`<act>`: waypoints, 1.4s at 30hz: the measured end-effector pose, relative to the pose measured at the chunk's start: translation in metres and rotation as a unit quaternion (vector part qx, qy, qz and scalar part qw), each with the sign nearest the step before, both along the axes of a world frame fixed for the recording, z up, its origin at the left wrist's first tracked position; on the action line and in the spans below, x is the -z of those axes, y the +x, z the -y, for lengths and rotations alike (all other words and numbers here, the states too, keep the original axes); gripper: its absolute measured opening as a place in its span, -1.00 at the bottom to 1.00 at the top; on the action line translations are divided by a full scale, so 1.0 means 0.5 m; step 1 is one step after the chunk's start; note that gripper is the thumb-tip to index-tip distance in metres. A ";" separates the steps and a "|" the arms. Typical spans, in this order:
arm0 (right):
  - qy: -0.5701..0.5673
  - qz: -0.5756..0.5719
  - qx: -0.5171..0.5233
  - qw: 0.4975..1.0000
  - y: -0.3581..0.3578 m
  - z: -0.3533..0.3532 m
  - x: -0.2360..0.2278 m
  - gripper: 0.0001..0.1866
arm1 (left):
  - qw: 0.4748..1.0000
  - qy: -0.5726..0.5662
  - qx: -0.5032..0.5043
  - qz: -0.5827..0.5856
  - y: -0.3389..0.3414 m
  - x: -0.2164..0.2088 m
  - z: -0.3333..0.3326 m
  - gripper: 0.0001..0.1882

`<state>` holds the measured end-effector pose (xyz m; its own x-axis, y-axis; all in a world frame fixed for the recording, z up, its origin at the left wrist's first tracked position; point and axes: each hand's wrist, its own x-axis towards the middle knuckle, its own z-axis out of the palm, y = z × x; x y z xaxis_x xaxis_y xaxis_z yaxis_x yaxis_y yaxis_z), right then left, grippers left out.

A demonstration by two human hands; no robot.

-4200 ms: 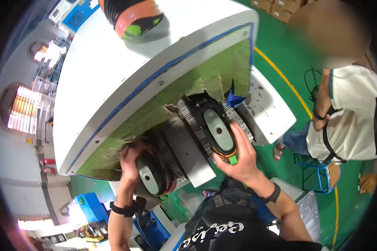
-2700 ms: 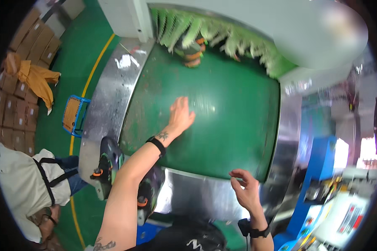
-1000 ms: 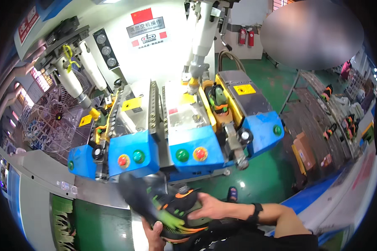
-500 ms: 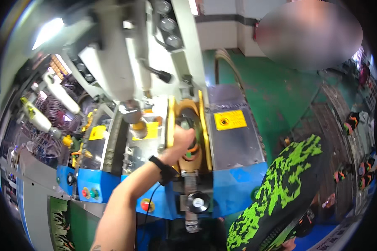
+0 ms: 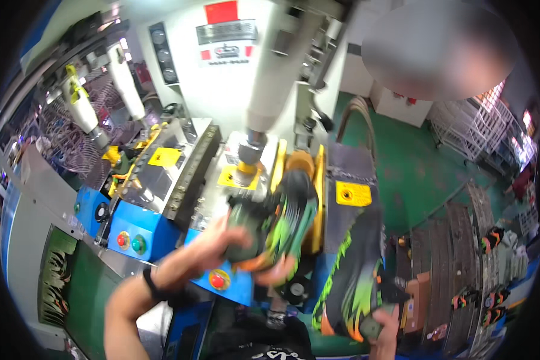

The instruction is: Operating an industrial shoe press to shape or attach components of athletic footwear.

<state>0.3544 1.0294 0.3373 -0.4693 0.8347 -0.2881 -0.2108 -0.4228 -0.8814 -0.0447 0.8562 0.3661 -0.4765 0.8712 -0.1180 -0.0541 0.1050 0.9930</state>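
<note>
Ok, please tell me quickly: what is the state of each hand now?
Left hand: closed, holding a black-and-green shoe.
Right hand: closed, holding a second, similar shoe.

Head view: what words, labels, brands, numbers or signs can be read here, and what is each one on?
White machine front, grey sign: characters too blurred to quote.
Logo beneath that sign, and the small print under it: too blurred to read.
Yellow sticker on the dark cover: a dark pictogram, no readable words.
Black shirt: white lettering at the lower edge, unreadable.
Held shoes: no lettering discernible.
</note>
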 end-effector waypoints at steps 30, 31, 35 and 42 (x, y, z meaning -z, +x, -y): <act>0.626 0.191 -0.151 0.740 -0.619 0.171 -0.048 -0.32 | 0.749 -0.014 -0.528 0.400 0.309 0.174 0.747 -0.42; 0.697 0.147 -0.139 0.688 -0.620 0.243 -0.042 -0.31 | 0.759 -0.014 -0.503 0.414 0.280 0.195 0.755 -0.42; 0.721 0.269 -0.286 0.572 -0.736 0.444 0.069 -0.28 | 0.795 -0.066 -0.438 0.415 0.234 0.234 0.773 -0.36; 0.715 0.062 -0.312 0.622 -0.720 0.568 0.086 -0.45 | 0.785 0.112 -0.534 0.293 0.346 0.199 0.842 -0.23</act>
